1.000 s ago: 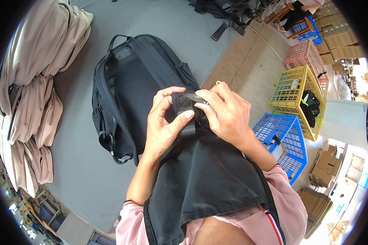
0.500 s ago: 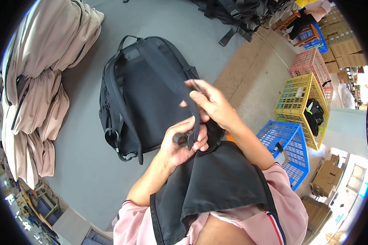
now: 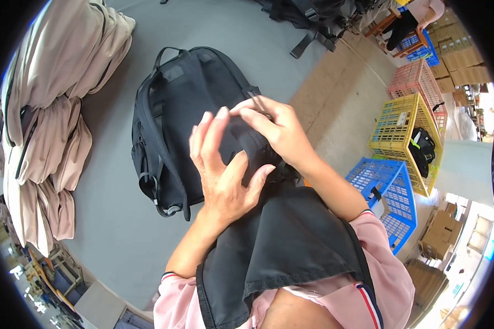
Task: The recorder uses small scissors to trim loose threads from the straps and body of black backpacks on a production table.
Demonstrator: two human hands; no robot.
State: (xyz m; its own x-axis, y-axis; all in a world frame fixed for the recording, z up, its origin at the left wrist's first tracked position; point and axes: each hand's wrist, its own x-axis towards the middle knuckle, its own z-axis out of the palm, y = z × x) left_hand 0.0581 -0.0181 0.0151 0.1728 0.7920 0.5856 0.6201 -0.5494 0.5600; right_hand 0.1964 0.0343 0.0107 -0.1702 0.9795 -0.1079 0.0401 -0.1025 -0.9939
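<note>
A black backpack (image 3: 178,131) lies on the grey table with its back panel and shoulder straps facing up. Over its lower right part is my left hand (image 3: 222,183), fingers spread and nothing in them. My right hand (image 3: 280,131) is closed beside it, at the pack's right edge. Between its fingers shows a thin, dark, two-pronged tool (image 3: 256,102), perhaps small snips; most of it is hidden. The right shoulder strap (image 3: 252,145) passes beneath my hands, its lower end partly covered by them.
Beige bags (image 3: 66,60) are piled along the table's left side. More black bags (image 3: 313,16) lie at the far edge. On the floor to the right stand a blue crate (image 3: 387,186), a yellow crate (image 3: 392,126) and a pink crate (image 3: 414,82). A person (image 3: 417,24) is at the far right.
My left hand has let go of the strap's lower end, moved up and left, and spread its fingers. My right hand has shifted slightly up and left. The strap has dropped toward the pack.
</note>
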